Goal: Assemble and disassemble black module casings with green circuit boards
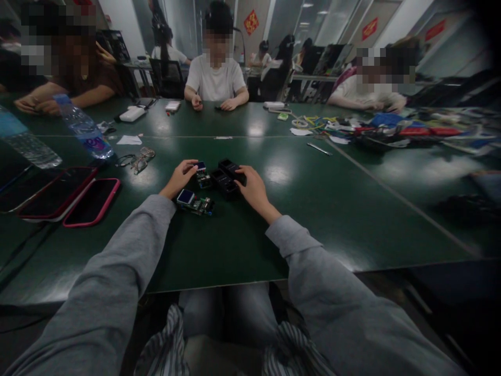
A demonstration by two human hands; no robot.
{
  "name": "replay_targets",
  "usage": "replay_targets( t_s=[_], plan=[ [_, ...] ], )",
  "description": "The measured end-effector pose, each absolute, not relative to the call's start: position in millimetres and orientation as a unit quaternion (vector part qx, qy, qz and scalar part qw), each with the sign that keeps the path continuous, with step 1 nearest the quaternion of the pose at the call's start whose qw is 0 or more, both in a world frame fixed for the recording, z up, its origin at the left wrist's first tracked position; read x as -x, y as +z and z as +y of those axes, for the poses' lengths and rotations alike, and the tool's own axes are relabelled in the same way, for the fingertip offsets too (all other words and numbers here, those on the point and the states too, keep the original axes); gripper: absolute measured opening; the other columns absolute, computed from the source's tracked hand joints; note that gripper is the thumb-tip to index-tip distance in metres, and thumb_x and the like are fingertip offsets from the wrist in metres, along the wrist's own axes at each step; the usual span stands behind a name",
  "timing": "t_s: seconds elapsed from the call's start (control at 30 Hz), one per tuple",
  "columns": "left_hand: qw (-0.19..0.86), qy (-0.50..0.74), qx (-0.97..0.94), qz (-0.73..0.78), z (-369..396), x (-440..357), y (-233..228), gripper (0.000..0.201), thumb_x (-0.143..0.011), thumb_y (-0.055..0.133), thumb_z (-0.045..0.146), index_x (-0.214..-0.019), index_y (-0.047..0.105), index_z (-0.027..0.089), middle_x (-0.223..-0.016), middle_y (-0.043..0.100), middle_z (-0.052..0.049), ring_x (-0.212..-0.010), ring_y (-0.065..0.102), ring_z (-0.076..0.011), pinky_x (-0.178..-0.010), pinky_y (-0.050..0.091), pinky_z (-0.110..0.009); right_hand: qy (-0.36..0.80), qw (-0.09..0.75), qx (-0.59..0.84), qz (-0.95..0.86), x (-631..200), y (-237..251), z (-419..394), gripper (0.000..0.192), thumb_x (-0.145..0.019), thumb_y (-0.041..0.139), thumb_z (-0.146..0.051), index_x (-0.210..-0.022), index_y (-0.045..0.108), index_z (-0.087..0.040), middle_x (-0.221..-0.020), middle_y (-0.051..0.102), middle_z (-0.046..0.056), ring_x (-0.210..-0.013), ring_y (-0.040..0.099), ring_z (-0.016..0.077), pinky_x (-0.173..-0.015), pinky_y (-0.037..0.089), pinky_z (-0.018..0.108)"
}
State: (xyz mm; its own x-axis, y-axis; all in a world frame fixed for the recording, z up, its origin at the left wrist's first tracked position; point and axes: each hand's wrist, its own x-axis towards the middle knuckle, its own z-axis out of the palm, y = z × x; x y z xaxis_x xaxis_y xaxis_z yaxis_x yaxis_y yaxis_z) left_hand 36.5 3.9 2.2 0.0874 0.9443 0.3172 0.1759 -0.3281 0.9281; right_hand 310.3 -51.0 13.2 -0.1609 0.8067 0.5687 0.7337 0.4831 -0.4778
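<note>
Seen from the head camera, a person in grey sleeves works at a dark green bench, both hands near the center of the frame. The left hand, fingers partly curled, touches the upper end of a small circuit board with a screen; whether it grips the board cannot be told. The right hand, half open with thumb and fingers apart, rests against the right end of two black boxes lying side by side just right of that board; a firm hold cannot be made out. A second circuit board, its screen facing up, lies just below the first. At left sit a phone in a pink case, a pair of glasses and two water bottles, while a tangle of cables spreads across the upper right. At top center, a co-worker in a white shirt sits across the bench.
</note>
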Motion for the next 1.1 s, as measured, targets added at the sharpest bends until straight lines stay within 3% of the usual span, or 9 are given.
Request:
replay_targets(
  t_s=[0.3, 0.53, 0.77, 0.87, 1.0, 1.1],
  plan=[
    [0.387, 0.505, -0.631, 0.443, 4.0, -36.0, 1.5, 0.043, -0.081, 0.067, 0.044, -0.115, 0.06, 0.018, -0.112, 0.068, -0.009, -0.109, 0.063, -0.0223, -0.104, 0.045, -0.044, 0.094, 0.466, 0.542, -0.693, -312.6, 5.1, -39.5, 0.033, -0.091, 0.051, -0.032, -0.121, 0.055, -0.017, -0.119, 0.064, 0.014, -0.11, 0.061, 0.0266, -0.097, 0.049, 0.044],
    [0.388, 0.506, -0.631, 0.442, 5.5, -36.4, -0.2, 0.041, -0.082, 0.066, 0.043, -0.115, 0.061, 0.019, -0.111, 0.068, -0.009, -0.108, 0.063, -0.0224, -0.103, 0.045, -0.045, 0.118, 0.46, 0.573, -0.668, -318.7, -3.4, -27.6, 0.036, -0.096, 0.04, -0.041, -0.118, 0.057, -0.018, -0.115, 0.066, 0.015, -0.109, 0.06, 0.0282, -0.098, 0.047, 0.049],
    [0.376, 0.503, -0.641, 0.441, 7.9, -35.5, -1.9, 0.039, -0.083, 0.065, 0.041, -0.115, 0.061, 0.019, -0.115, 0.067, -0.009, -0.111, 0.061, -0.0227, -0.103, 0.044, -0.044, 0.085, 0.449, 0.551, -0.699, -318.1, -4.7, -28.4, 0.051, -0.088, 0.056, -0.054, -0.122, 0.057, -0.017, -0.12, 0.063, 0.017, -0.112, 0.058, 0.03, -0.099, 0.046, 0.05],
    [0.377, 0.507, -0.639, 0.439, 6.2, -36.6, -0.1, 0.038, -0.083, 0.065, 0.041, -0.114, 0.061, 0.019, -0.115, 0.067, -0.009, -0.111, 0.061, -0.0226, -0.104, 0.044, -0.044, 0.088, 0.451, 0.553, -0.695, -318.8, -2.5, -28.7, 0.051, -0.087, 0.056, -0.055, -0.119, 0.059, -0.016, -0.118, 0.065, 0.016, -0.11, 0.06, 0.0299, -0.098, 0.047, 0.049],
    [0.38, 0.508, -0.638, 0.436, 6.3, -37.0, -0.9, 0.039, -0.083, 0.065, 0.04, -0.114, 0.06, 0.018, -0.114, 0.067, -0.009, -0.11, 0.062, -0.0223, -0.103, 0.044, -0.043, 0.174, 0.475, 0.58, -0.638, -323.0, -1.5, -23.9, 0.049, -0.094, 0.042, -0.057, -0.111, 0.063, -0.016, -0.106, 0.07, 0.015, -0.099, 0.066, 0.0271, -0.09, 0.05, 0.045],
    [0.384, 0.508, -0.635, 0.438, 7.6, -36.6, -2.5, 0.04, -0.082, 0.066, 0.041, -0.115, 0.06, 0.019, -0.112, 0.068, -0.008, -0.108, 0.063, -0.0221, -0.102, 0.045, -0.043, 0.138, 0.469, 0.597, -0.637, -326.2, -2.8, -19.8, 0.049, -0.095, 0.036, -0.058, -0.099, 0.065, -0.019, -0.1, 0.071, 0.014, -0.1, 0.064, 0.0285, -0.095, 0.046, 0.051]
  ],
)
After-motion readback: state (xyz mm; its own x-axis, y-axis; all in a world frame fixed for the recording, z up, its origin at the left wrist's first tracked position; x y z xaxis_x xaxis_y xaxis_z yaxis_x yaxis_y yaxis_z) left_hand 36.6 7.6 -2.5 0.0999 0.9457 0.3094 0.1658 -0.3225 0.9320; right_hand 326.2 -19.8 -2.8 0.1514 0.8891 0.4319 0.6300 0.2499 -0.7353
